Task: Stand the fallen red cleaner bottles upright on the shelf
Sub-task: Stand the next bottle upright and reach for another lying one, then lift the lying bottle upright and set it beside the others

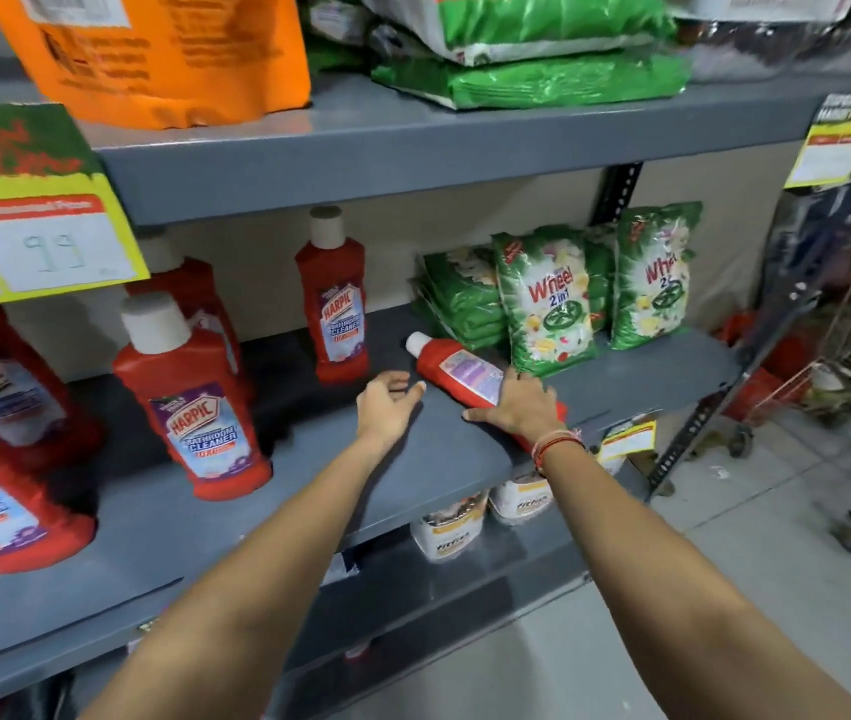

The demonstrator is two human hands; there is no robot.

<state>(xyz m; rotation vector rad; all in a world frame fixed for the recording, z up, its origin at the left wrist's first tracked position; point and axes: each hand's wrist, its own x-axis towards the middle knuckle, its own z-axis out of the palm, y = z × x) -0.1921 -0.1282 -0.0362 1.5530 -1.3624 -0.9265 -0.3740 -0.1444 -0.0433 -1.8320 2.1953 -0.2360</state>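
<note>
Fallen bottle [457, 370], red with white cap, lies flat on the grey shelf [413, 459], cap pointing to 10 o'clock, base toward 4 o'clock near the shelf's front edge. Right hand [519, 407] rests over its lower half, palm down, fingers spread across the body, thumb on the shelf at the 9 o'clock side; it covers the bottle but whether it actually grasps it I cannot tell. Red thread bracelet [556, 444] on that wrist. Left hand [387, 402] hovers just beside the bottle at its 9 o'clock, fingers loosely curled and apart, holding nothing, fingertips close to the bottle's neck but not clearly touching.

Upright red bottle [335, 304] stands behind the left hand at 12 o'clock, label facing out. Nearer upright bottle [189, 397] stands at 9 o'clock of the hands, toward the front edge. More red bottles [2, 459] at far 9 o'clock (blurred, leaning in the wide-angle view).

Green detergent packs [548, 298] stand at 1 o'clock of the fallen bottle, one just beside its body. Yellow price tag [44, 236] hangs at 10 o'clock. Orange bag [163, 49] and green bags [532, 49] sit on the shelf above. White jars [465, 522] on the shelf below. Wire trolley [849, 407] at 3 o'clock.
</note>
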